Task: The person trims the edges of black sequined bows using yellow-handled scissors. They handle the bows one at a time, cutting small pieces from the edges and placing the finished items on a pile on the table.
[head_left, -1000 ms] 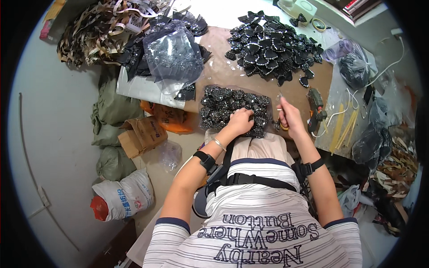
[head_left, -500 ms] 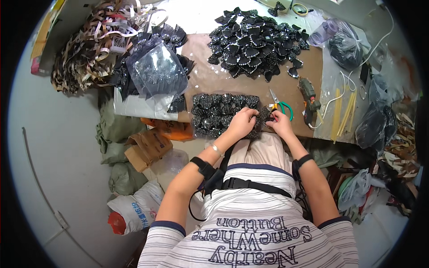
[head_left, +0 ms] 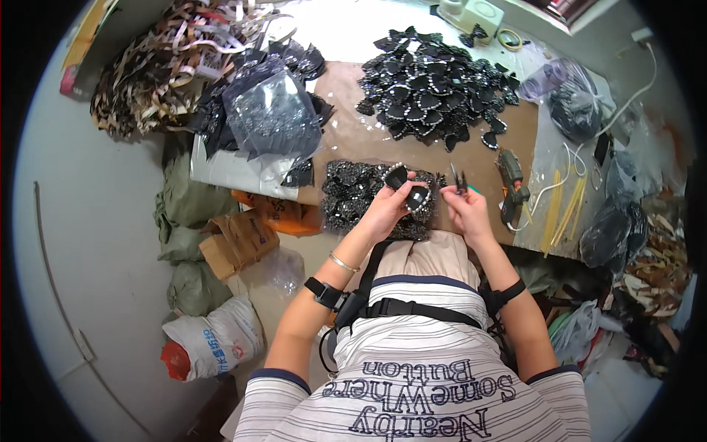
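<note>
My left hand [head_left: 390,208] pinches a black bow [head_left: 398,177] edged with light, shiny beads, its two lobes spreading on either side of my fingertips. Under it, a clear plastic pack of black sequined bows [head_left: 350,188] lies along the table's near edge. My right hand [head_left: 465,210] is just to the right, fingers pinched together; what they hold, if anything, is too small or dark to name. Behind that hand are scissors [head_left: 454,170], mostly covered by my fingers. Farther back sits a large heap of black bead-edged bows [head_left: 431,88].
A glue gun [head_left: 512,177] and yellow glue sticks [head_left: 565,214] lie at the right, beside a white cable [head_left: 549,177]. Clear plastic bags [head_left: 272,114] cover dark pieces at the left. Tangled ribbon strips [head_left: 158,70] pile up behind them. A cardboard box [head_left: 239,243] stands below the table.
My left hand has lifted slightly off the pack and now shows a bead-edged bow in its fingers. My right hand has drawn a little apart from it. The whole view has shifted slightly.
</note>
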A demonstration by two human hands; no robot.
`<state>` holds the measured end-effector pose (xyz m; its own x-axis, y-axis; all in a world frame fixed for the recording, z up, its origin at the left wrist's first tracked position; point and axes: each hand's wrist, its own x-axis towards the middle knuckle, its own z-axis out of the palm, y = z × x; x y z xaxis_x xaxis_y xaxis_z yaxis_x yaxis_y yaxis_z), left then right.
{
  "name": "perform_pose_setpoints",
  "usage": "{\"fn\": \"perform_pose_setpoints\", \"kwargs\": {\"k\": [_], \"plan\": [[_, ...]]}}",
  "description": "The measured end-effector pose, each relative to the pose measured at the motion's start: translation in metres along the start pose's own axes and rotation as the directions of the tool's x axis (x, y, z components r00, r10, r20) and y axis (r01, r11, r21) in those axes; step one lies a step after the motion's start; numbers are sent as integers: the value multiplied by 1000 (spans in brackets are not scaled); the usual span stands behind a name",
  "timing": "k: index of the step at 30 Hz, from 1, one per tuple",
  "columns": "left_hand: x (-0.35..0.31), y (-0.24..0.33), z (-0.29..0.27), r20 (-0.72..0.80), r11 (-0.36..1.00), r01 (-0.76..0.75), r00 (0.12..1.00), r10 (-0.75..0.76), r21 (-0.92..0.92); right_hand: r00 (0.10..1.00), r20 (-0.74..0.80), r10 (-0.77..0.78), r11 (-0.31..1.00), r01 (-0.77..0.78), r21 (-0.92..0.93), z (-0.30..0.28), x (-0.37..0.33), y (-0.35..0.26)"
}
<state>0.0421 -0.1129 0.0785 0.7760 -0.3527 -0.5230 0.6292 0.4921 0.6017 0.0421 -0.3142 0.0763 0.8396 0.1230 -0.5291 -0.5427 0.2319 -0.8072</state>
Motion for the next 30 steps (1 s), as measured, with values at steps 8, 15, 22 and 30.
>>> {"fn": "perform_pose_setpoints", "kwargs": {"k": [8,15,22,30], "plan": [[-39,17,-12,-75,991,5,997,5,131,977,186,101,982,-69,-174,29,-1,-38],[-68,47,29,38,940,-88,996,80,329,953,283,-112,875,229,-427,72,-22,-73],[-53,31,29,79,796,-232,971,227,560,958,216,189,970,-149,-191,75,-16,-84],[-52,29,27,-25,974,-110,993,117,200,986,136,94,996,-94,-4,77,-17,-73]]}}
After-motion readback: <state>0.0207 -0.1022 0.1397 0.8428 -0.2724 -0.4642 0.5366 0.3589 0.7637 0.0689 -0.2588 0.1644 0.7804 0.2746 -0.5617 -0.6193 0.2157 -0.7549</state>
